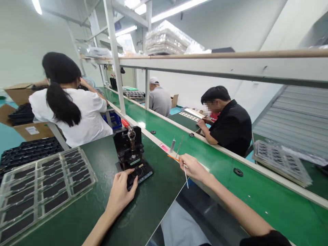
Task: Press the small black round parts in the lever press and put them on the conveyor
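Holding: your right hand pinched a thin orange-handled tool between pressed-together fingers, its pale metal tip pointing down past the worktop corner.

Resting: your left hand lay on the black hand press near the worktop's right edge, fingers slightly spread.

Nearby: a clear tray of dark inserts sat along the left edge.

Risk: a slipped pinch could have let the tip scratch the press or prick your left hand.
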The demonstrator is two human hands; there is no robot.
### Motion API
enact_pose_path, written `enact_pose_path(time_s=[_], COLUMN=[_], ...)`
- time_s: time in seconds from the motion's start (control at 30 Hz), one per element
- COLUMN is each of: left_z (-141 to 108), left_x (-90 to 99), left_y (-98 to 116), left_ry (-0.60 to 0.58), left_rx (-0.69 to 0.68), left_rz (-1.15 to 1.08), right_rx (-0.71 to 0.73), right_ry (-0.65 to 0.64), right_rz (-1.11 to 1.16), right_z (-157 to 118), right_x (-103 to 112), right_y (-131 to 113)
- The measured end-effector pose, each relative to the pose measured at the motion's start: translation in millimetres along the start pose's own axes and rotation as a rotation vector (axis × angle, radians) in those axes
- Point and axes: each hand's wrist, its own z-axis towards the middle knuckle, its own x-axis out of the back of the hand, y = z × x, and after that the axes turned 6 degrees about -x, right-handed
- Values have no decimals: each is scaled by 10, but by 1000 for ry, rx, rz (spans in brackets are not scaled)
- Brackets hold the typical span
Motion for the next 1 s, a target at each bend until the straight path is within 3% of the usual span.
enact_pose_path(time_s=[0.17,0.27,0.33,0.4,0.43,0.5,0.57,0.63,0.7,0.77,0.87,1.0], left_z=[-9,-8,19,64,87,133,190,256,282,232,90,7], left_x=[-56,-59,-48,-29,-15,19,47,38,-19,-103,-242,-385], left_y=[-35,-112,-117,43,214,729,1349,1863,2142,2197,2063,1852], left_ry=[52,64,60,76,83,153,94,-113,-24,127,267,220], left_rx=[-26,-24,3,68,121,316,575,858,1068,1222,1319,1400], left_rz=[-4,-18,-57,-138,-215,-467,-1021,-1578,-1733,-1696,-1581,-1474], right_rx=[101,83,67,67,59,29,-7,-23,-24,-24,7,-18], right_ry=[384,566,671,735,741,692,599,546,445,352,250,155], right_rz=[-137,-278,-312,-287,-250,-116,75,259,381,452,504,528], right_z=[459,863,1083,1178,1161,990,665,276,-57,-250,-296,-249], right_x=[1172,1851,2158,2241,2170,1783,1161,510,-2,-340,-633,-816], right_y=[-310,-312,-226,-138,-117,-165,-371,-693,-991,-1138,-1082,-914])
